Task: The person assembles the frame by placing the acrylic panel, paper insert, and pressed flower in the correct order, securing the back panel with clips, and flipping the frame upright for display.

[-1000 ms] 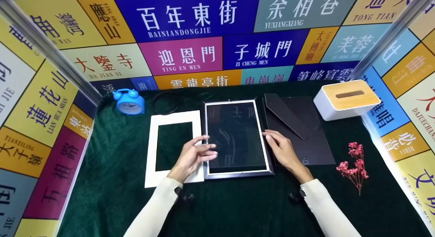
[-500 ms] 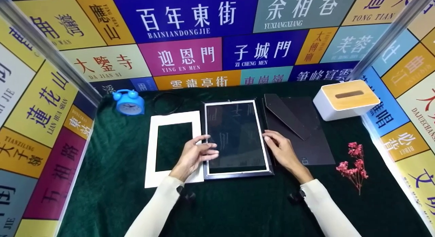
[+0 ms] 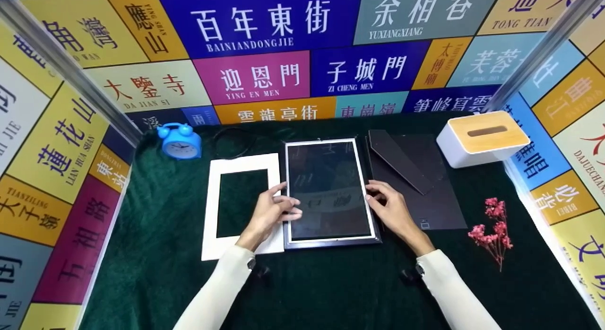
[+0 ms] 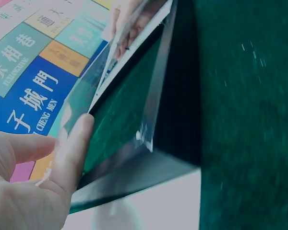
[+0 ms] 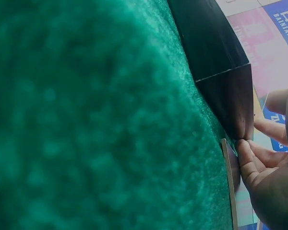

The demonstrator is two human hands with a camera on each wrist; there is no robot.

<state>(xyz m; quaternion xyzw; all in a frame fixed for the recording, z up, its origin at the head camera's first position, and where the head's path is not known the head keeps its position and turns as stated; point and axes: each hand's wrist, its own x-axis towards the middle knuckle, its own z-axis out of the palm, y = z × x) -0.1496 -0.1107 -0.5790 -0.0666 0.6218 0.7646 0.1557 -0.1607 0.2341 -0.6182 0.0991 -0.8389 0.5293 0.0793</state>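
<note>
A dark picture frame (image 3: 338, 244) with a white inner edge lies on the cloth in the head view. Over its opening is a glass pane (image 3: 331, 178) that mirrors the wall lettering. My left hand (image 3: 267, 214) pinches the pane's left edge; in the left wrist view its thumb (image 4: 74, 153) lies right along that edge. My right hand (image 3: 392, 209) holds the frame's right side with curled fingers. In the right wrist view these fingers (image 5: 247, 165) meet the foot of the frame's outer wall (image 5: 225, 96). A white mat (image 3: 210, 207) lies left, partly under my left hand.
Right of the frame lies a black backing board (image 3: 442, 197) with its stand (image 3: 399, 162). A blue alarm clock (image 3: 179, 142), a black loop (image 3: 234, 143), a tissue box (image 3: 482, 141) and pink dried flowers (image 3: 494, 230) lie about. Printed walls (image 3: 264, 79) enclose the cloth.
The reflections in the glass have shifted. My left index finger has straightened toward the frame's left edge, and my right thumb and fingers have bent slightly more. The frame stays in place.
</note>
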